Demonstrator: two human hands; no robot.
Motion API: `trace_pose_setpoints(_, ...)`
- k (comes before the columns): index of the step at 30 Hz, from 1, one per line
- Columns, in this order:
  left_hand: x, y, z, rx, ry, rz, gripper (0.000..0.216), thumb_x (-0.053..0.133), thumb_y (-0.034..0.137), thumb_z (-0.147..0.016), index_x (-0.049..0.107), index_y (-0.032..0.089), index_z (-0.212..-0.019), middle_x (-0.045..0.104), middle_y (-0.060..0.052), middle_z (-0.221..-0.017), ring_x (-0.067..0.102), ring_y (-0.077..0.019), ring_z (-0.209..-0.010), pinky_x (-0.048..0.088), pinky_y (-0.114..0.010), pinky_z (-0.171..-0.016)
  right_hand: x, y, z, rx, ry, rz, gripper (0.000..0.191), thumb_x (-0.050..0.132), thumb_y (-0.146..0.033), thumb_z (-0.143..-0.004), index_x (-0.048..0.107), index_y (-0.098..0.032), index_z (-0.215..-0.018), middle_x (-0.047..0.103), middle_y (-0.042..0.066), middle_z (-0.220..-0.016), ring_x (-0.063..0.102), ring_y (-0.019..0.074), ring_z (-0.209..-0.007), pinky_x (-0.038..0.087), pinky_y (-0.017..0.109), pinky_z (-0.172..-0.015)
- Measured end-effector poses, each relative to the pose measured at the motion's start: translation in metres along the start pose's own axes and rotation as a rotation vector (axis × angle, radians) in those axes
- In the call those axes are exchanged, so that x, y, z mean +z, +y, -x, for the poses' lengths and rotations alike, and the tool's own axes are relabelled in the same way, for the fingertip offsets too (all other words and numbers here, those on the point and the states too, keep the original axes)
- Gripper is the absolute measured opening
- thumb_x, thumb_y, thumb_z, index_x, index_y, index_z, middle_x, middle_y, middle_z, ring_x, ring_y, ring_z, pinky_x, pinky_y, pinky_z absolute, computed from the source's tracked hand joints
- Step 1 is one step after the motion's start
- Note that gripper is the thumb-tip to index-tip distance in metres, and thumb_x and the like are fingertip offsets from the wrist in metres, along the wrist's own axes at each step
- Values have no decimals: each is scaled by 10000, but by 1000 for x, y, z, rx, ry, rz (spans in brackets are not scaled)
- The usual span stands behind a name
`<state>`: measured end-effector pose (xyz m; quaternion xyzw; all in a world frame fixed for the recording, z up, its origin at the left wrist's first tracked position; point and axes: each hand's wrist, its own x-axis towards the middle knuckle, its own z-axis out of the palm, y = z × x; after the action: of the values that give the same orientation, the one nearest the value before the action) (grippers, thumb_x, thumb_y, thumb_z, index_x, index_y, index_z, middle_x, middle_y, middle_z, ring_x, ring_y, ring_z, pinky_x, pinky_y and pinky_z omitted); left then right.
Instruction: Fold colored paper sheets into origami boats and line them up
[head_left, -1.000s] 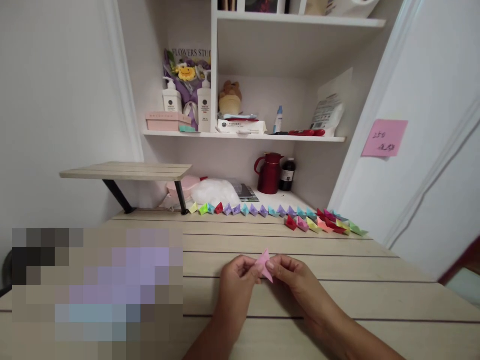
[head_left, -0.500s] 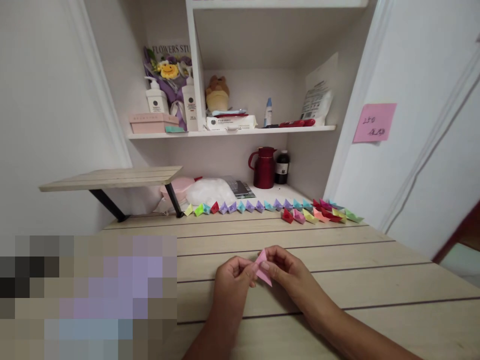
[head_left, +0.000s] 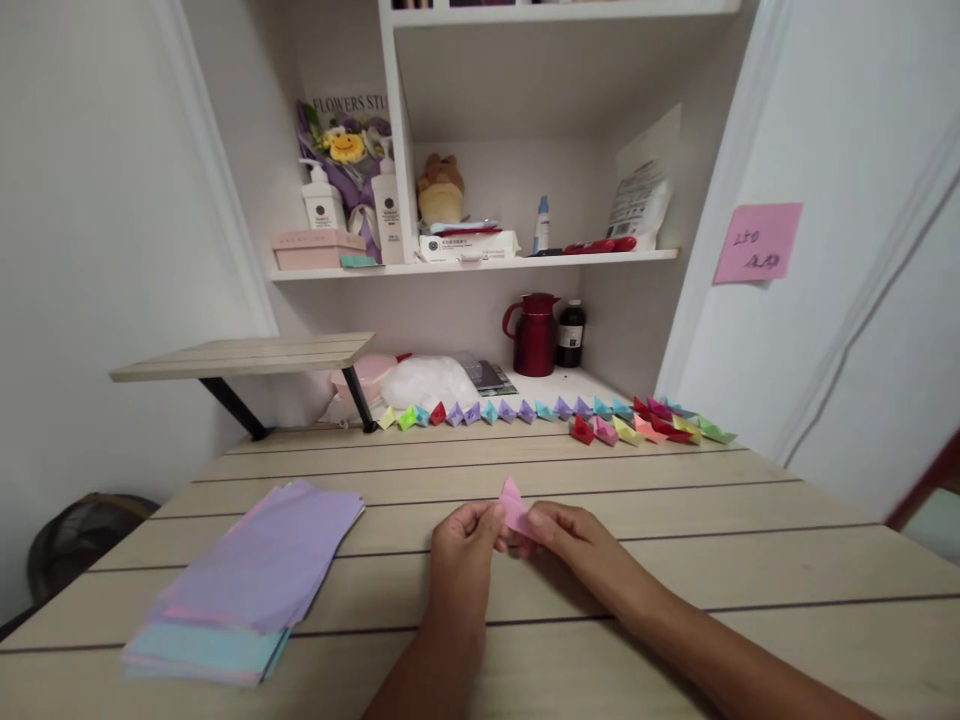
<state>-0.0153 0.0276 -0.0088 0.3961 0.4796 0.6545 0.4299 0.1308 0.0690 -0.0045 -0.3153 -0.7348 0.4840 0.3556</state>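
Observation:
Both hands meet over the middle of the wooden table [head_left: 675, 560], pinching a small folded pink paper piece [head_left: 514, 506] between them. My left hand [head_left: 466, 545] grips its left side with thumb and fingers closed. My right hand [head_left: 571, 537] pinches its right side. The pink piece points upward above the fingers, held just off the table. A stack of coloured paper sheets [head_left: 251, 580], purple on top with blue and pink beneath, lies to the left of my left hand.
Several folded paper boats in many colours [head_left: 555, 415] line the table's far edge. Behind them stand a red jug [head_left: 535, 336] and a dark bottle [head_left: 571, 334]. A small raised wooden shelf [head_left: 244, 356] sits at the back left. A pink note [head_left: 757, 243] sticks on the right wall.
The pink piece has turned in my fingers, its lower point now hidden. The camera view has shifted slightly, and the paper stack on the left now shows.

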Motion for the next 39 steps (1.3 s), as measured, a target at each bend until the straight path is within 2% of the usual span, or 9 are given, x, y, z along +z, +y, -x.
trace_pose_setpoints(8, -3, -4, -2, -27, -81, 39, 309, 755, 428, -642, 667, 132, -630, 593, 2, -562, 450, -96, -512, 345, -222, -537, 8, -2, 6, 42, -32, -101, 398, 585, -504, -831, 639, -149, -660, 583, 3, -595, 525, 146, -595, 393, 247, -609)
trace_pose_setpoints(13, -9, -5, -2, -64, -135, 88, 316, 761, 428, -670, 651, 138, -611, 549, 23, -547, 402, -87, -528, 320, -220, -566, 9, -6, 10, -32, 102, 170, 410, 577, -447, -844, 569, -160, -551, 406, -52, -473, 354, 94, -468, 244, 231, -473)
trace_pose_setpoints(16, -12, -4, -4, -108, -169, 203, 306, 761, 401, -698, 624, 139, -618, 519, 31, -558, 397, -87, -558, 333, -219, -608, 4, -6, 10, -67, 74, 226, 339, 623, -396, -814, 589, -165, -569, 415, -52, -498, 377, 103, -509, 262, 231, -500)
trace_pose_setpoints(18, -13, -3, -4, -141, -172, 316, 303, 764, 386, -707, 602, 143, -623, 495, 37, -558, 405, -91, -579, 355, -226, -660, -4, -5, 9, -28, 55, 152, 235, 646, -406, -795, 662, -177, -743, 502, -42, -562, 442, 125, -560, 325, 237, -544)
trace_pose_setpoints(20, -14, -1, -5, -159, -181, 378, 299, 766, 373, -716, 594, 144, -632, 488, 35, -563, 408, -94, -592, 369, -238, -708, -13, -6, 8, -12, 98, 54, 306, 593, -468, -830, 669, -190, -934, 577, -16, -660, 508, 159, -646, 390, 270, -635)
trace_pose_setpoints(22, -15, -1, -5, -160, -205, 369, 299, 762, 370, -728, 593, 142, -632, 488, 30, -567, 405, -96, -597, 369, -244, -721, -21, -9, 8, 3, 148, -59, 385, 508, -525, -874, 656, -190, -992, 623, 22, -765, 559, 193, -754, 424, 321, -742)
trace_pose_setpoints(27, -16, -2, -5, -130, -227, 320, 323, 756, 385, -735, 588, 146, -598, 462, 35, -548, 389, -101, -595, 362, -247, -711, -25, -23, 12, 82, 97, -320, 445, 690, -484, -762, 621, -224, -1116, 636, 56, -1019, 593, 240, -993, 417, 391, -928)
trace_pose_setpoints(32, -15, -2, -4, -104, -262, 251, 294, 731, 376, -760, 615, 141, -627, 486, 22, -595, 371, -102, -608, 345, -239, -681, -16, -24, 13, 59, 2, -406, 467, 735, -491, -716, 654, -200, -1072, 670, 60, -935, 620, 215, -882, 446, 380, -873)
trace_pose_setpoints(39, -15, 1, -2, -110, -296, 112, 309, 722, 392, -756, 622, 144, -601, 471, 25, -570, 336, -101, -582, 292, -229, -599, -13, -25, 16, -35, -113, -397, 354, 674, -452, -800, 708, -173, -1015, 705, 57, -874, 604, 171, -784, 456, 308, -769)
